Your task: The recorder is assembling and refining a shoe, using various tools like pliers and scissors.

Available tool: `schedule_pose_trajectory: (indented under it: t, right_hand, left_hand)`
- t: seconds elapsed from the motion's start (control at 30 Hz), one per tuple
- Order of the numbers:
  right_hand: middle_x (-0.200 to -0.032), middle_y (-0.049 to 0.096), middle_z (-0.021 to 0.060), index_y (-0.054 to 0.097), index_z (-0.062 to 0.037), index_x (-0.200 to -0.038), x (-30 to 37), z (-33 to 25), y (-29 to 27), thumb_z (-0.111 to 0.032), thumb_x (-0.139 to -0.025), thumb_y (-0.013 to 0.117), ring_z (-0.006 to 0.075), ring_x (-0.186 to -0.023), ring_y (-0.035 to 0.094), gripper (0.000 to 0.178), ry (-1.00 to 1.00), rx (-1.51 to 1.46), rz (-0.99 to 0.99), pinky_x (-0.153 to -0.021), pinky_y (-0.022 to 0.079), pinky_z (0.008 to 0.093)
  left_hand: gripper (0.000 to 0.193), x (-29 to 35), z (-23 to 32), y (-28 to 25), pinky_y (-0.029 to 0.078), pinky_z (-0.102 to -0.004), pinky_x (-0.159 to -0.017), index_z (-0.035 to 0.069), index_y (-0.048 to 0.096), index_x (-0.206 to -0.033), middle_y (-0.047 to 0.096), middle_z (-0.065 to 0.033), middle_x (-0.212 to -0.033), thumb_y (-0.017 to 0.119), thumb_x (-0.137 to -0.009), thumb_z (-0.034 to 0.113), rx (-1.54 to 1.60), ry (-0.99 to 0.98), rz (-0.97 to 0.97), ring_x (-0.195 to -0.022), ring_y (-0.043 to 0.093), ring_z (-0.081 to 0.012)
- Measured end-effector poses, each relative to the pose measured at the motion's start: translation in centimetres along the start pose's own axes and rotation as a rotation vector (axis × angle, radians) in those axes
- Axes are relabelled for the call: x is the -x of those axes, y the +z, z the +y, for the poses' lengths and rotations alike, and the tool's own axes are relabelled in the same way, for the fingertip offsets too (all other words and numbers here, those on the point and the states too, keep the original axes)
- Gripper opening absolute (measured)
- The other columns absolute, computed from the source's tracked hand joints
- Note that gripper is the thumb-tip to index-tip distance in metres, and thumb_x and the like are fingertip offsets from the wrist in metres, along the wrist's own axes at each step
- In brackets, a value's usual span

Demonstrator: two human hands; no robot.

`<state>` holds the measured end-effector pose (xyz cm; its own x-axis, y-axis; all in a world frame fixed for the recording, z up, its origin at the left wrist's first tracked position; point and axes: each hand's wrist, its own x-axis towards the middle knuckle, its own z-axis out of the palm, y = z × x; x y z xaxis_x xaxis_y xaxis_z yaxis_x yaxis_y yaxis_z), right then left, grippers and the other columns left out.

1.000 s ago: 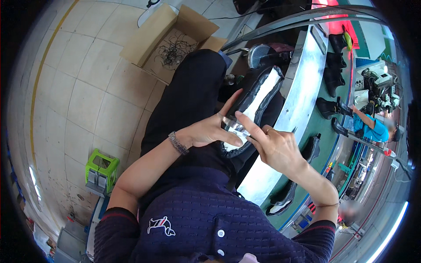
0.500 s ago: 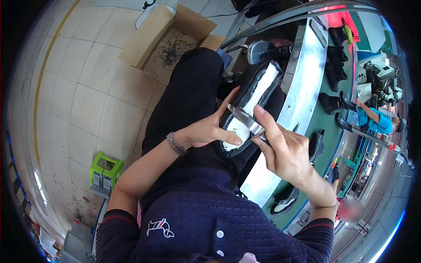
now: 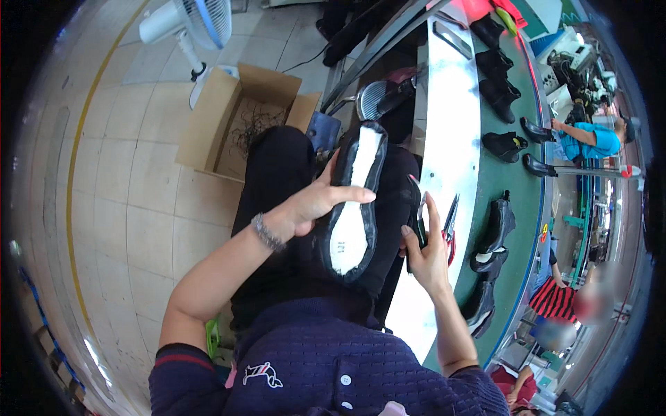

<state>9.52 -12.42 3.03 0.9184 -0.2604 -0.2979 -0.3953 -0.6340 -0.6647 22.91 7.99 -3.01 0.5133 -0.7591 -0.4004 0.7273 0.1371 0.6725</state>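
My left hand is closed around a black shoe upper, its white insole board facing up and my thumb lying across the middle. The shoe is above my lap, toe end toward me. To its right, my right hand grips a slim black tool with a reddish tip, apart from the shoe; what kind of tool it is I cannot make out. Just beside that hand, scissors with red handles lie on the shiny metal ledge.
Along the green conveyor belt on the right sit several black shoes. An open cardboard box with dark scraps stands on the floor ahead, near a white fan. Co-workers, one in a blue shirt, are beyond the belt.
My right hand has drawn back from the shoe toward the ledge and now grips a black tool instead of the metal one. The shoe has turned more upright in the picture and moved left.
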Motion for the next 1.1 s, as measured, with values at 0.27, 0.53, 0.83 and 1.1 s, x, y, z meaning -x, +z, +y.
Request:
schedule_pose_trajectory:
  t: [0.27,0.53,0.83,1.1]
  right_hand:
    - [-0.087,0.058,0.0157,0.042,-0.0213,-0.145,-4.1,10.2,-1.3,-0.034,-0.093,0.061,0.0286,-0.077,0.061,0.057,0.213,0.586,0.318,-0.071,0.047,0.0422]
    - [-0.130,0.054,0.0153,0.057,-0.0145,-0.132,-3.3,9.4,0.2,-0.010,-0.088,0.066,0.0364,-0.125,0.048,0.045,-0.244,0.393,0.426,-0.101,0.042,0.0468]
    - [-0.123,0.058,0.0128,0.047,0.0008,-0.131,1.5,4.2,6.5,-0.025,-0.071,0.087,0.0213,-0.114,0.054,0.077,-0.080,-0.724,-0.283,-0.101,0.041,0.0336]
    - [-0.107,0.066,0.0050,0.060,0.0026,-0.120,5.1,4.5,1.0,-0.015,-0.073,0.082,0.0122,-0.098,0.058,0.055,0.109,-0.957,0.291,-0.090,0.045,0.0292]
  left_hand:
    - [0.128,3.1,0.1,1.2,0.024,-0.0373,-0.115,0.011,-0.008,-0.155,0.020,-0.0125,-0.156,0.086,-0.068,0.010,-0.349,0.438,-0.117,-0.141,0.027,-0.0215]
    - [0.135,3.3,-3.5,-1.0,0.022,-0.0370,-0.117,0.014,-0.011,-0.154,0.011,-0.0112,-0.161,0.088,-0.064,0.012,-0.300,0.422,-0.056,-0.145,0.022,-0.0217]
    - [0.117,0.2,-2.9,2.0,0.026,-0.0411,-0.116,0.008,0.010,-0.153,0.027,-0.0159,-0.154,0.088,-0.066,0.018,-0.312,0.326,-0.330,-0.142,0.030,-0.0262]
    - [0.126,-0.9,1.0,6.8,0.031,-0.0464,-0.110,0.019,-0.018,-0.153,0.026,-0.0185,-0.153,0.081,-0.077,0.037,-0.234,0.166,-0.359,-0.131,0.044,-0.0349]
